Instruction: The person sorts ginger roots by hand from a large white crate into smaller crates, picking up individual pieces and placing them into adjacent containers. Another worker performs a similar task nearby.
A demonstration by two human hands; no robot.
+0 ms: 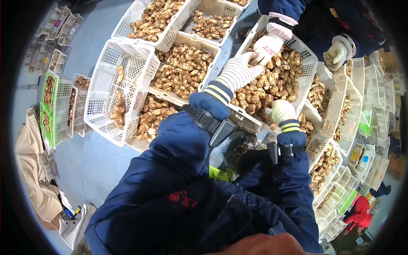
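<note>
My left hand (240, 71), in a striped white glove, reaches over a white plastic crate (307, 63) of knobbly brown-and-cream produce (280, 79). Its fingers meet or overlap a co-worker's gloved hand (269, 46); whether it holds a piece is unclear. At the crate's near end is my right hand (282, 111), gloved alike, with its fingertips down beside brown pieces; its grip is hidden. The co-worker's other gloved hand (335, 56) hangs curled beyond the crate's right side.
More filled crates (188, 68) stand on the left. A white crate (105, 75) with a few pieces sits tilted among them. Stacked crates (353, 105) line the right side. Beige cloth (35, 172) lies at the far left, and a person in red (360, 212) is at lower right.
</note>
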